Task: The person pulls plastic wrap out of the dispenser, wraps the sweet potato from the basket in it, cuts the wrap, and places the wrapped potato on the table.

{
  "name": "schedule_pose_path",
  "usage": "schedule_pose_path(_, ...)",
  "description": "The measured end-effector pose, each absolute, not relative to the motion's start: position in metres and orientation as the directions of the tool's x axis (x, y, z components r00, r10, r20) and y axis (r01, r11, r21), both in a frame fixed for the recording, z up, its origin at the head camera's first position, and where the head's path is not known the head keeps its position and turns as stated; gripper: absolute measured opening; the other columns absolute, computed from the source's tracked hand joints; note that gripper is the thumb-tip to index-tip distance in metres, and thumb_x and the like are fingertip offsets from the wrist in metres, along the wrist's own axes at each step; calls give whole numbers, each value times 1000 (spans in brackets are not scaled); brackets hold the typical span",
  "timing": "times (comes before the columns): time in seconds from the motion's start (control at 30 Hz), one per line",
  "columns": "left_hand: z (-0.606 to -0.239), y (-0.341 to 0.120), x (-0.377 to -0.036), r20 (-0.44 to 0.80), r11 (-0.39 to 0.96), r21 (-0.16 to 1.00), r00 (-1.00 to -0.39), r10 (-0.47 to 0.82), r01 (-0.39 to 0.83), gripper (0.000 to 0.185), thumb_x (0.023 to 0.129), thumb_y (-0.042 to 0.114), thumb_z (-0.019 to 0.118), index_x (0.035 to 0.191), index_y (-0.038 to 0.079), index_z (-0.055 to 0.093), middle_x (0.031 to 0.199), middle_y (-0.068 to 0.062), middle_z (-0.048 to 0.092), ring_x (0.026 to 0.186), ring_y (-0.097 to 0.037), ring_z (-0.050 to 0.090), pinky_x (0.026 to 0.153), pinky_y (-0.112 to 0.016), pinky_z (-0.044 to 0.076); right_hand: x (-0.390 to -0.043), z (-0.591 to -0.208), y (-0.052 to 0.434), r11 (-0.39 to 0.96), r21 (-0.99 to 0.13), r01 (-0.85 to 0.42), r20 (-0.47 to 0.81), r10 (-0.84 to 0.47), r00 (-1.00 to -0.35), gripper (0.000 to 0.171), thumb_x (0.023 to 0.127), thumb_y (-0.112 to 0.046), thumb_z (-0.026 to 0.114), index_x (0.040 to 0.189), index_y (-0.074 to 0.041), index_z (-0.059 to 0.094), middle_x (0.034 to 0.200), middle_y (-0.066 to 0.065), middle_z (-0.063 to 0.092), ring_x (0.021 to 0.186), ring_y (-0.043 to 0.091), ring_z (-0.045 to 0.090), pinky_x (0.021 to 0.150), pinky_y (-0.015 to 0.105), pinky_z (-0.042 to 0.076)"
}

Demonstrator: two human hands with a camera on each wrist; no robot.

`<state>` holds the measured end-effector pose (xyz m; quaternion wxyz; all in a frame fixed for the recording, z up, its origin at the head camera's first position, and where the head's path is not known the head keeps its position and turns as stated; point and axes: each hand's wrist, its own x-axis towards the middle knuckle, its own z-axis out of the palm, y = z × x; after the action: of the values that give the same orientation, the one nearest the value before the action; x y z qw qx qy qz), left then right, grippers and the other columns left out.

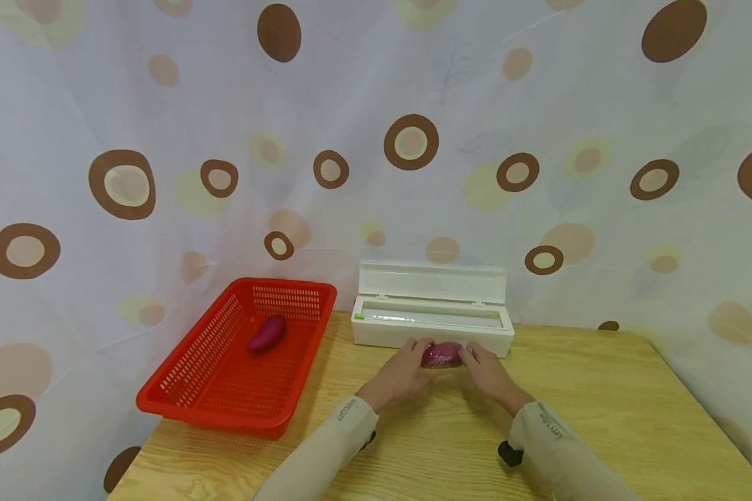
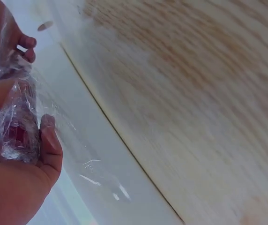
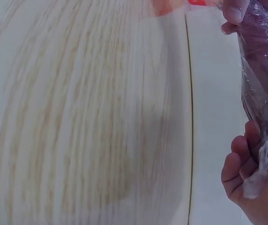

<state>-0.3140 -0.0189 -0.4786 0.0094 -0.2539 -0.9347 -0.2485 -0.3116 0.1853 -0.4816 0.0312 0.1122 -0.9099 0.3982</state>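
Observation:
A purple sweet potato (image 1: 442, 355) in clear cling film is held up between both hands, just in front of a white cling film dispenser (image 1: 432, 337) with its lid raised. My left hand (image 1: 402, 372) grips one end, its thumb and fingers curled round it in the left wrist view. At the other end, my right hand (image 1: 490, 374) grips it with curled fingers. Crinkled cling film (image 3: 267, 157) bunches over the right palm in the right wrist view. Loose film (image 2: 85, 154) trails past the left fingers in the left wrist view.
A red plastic basket (image 1: 225, 416) stands on the left of the wooden table (image 1: 601, 403), with another purple sweet potato (image 1: 267, 333) lying inside. Behind the table hangs a patterned curtain (image 1: 363, 90). A small green piece (image 1: 359, 316) sits at the dispenser's left end.

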Motion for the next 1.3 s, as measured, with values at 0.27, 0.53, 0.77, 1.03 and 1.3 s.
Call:
schedule_pose_path(0.27, -479, -22, -316, 161, 744, 437, -858, 487, 505, 52, 95, 31, 56, 141, 16, 35, 120, -8, 52, 104, -18, 57, 88, -31, 47, -313, -483, 184, 654, -704, -276, 208, -182, -961, 36, 104, -31, 31, 83, -6, 46, 74, 4, 43, 69, 18, 42, 64, 32, 37)
schedule_pose_path(0.53, -479, -22, -318, 118, 706, 524, -862, 494, 476, 49, 100, 34, 46, 140, 8, 38, 124, -9, 58, 111, -19, 56, 92, -33, 45, -311, -486, 184, 666, -651, -365, 268, -248, -931, 47, 105, -30, 29, 132, 5, 43, 115, 27, 57, 109, 41, 53, 93, 52, 40)
schedule_pose_path(0.77, -476, -23, -315, 132, 724, 506, -871, 472, 469, 51, 99, 39, 45, 143, 13, 38, 119, -9, 56, 102, -20, 59, 86, -33, 48, -311, -487, 184, 718, -580, -386, 341, -216, -915, 37, 104, -26, 32, 118, 0, 55, 106, 20, 64, 100, 38, 60, 86, 51, 45)
schedule_pose_path(1.03, -479, -24, -312, 111, 723, 428, -826, 553, 542, 64, 93, 43, 51, 148, 17, 30, 121, -10, 51, 102, -18, 58, 86, -29, 48, -313, -488, 187, 756, -588, -289, 272, -152, -950, 55, 104, -39, 24, 121, 2, 57, 109, 22, 64, 102, 38, 60, 89, 50, 45)
schedule_pose_path(1.3, -477, -25, -314, 92, 695, 481, -819, 566, 534, 51, 100, 39, 41, 141, 8, 40, 120, -10, 58, 108, -19, 57, 92, -31, 45, -309, -483, 186, 750, -613, -250, 236, -129, -963, 62, 103, -42, 24, 115, 5, 62, 109, 24, 64, 106, 40, 58, 91, 51, 43)
